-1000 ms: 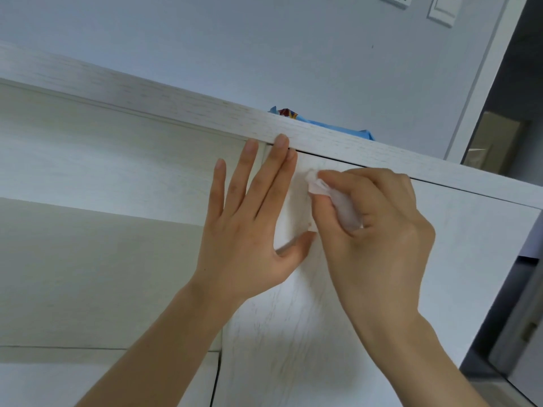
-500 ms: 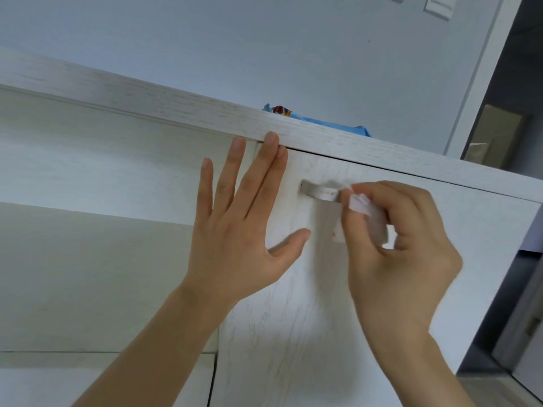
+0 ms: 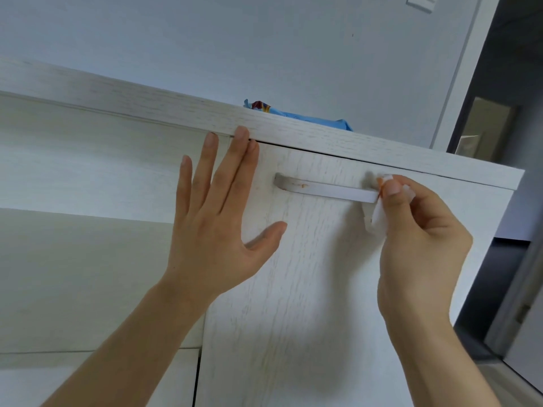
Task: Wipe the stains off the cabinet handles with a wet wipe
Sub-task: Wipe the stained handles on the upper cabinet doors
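A white bar handle (image 3: pixel 326 190) runs across the top of a white wood-grain cabinet door (image 3: pixel 308 289). Small orange stains show near the handle's left end. My right hand (image 3: pixel 420 245) pinches a folded white wet wipe (image 3: pixel 379 215) around the handle's right end; the wipe carries an orange smear near my thumb. My left hand (image 3: pixel 217 218) lies flat with fingers spread on the door's left edge, fingertips touching the cabinet's top board.
A blue wet-wipe packet (image 3: pixel 296 114) lies on the cabinet top (image 3: pixel 147 107). An open shelf recess (image 3: pixel 82 259) is at left. A pale wall rises behind, and a door frame (image 3: pixel 458 77) with a dark doorway stands at right.
My right hand has slid the wipe along the handle from its left end to its right end, baring most of the bar. My left hand has stayed flat on the door.
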Available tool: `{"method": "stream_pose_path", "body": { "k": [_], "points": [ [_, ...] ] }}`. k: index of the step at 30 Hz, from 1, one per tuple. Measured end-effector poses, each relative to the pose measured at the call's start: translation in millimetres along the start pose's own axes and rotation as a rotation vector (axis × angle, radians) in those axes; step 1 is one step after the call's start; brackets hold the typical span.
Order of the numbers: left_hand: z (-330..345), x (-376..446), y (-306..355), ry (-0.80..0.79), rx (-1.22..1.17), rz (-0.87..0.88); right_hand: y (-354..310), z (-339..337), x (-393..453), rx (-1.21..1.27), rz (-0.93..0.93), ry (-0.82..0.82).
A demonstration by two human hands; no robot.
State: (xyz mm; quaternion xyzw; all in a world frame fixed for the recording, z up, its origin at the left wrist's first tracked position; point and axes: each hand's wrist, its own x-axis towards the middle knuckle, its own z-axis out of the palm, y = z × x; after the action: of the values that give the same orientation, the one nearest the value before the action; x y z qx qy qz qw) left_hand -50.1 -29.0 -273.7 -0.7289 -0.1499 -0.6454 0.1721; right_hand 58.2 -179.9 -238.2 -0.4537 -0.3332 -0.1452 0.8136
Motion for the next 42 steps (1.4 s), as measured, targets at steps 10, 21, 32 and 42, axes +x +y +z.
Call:
{"method": "stream_pose_path", "body": {
  "k": [10, 21, 32, 42],
  "points": [
    [1, -1, 1, 0.016, -0.015, 0.003, -7, -1, -23, -0.007, -0.113, 0.036],
    [1, 0, 0, 0.04, 0.016, 0.01, -15, 47, -26, -0.157, -0.462, -0.129],
    [-1, 0, 0, 0.019, -0.004, 0.009, 6, 18, -7, -0.691, -0.999, -0.275],
    [1, 0, 1, 0.026, -0.035, -0.003, 11, 21, 0, -0.583, -1.099, -0.253]
  ]
}}
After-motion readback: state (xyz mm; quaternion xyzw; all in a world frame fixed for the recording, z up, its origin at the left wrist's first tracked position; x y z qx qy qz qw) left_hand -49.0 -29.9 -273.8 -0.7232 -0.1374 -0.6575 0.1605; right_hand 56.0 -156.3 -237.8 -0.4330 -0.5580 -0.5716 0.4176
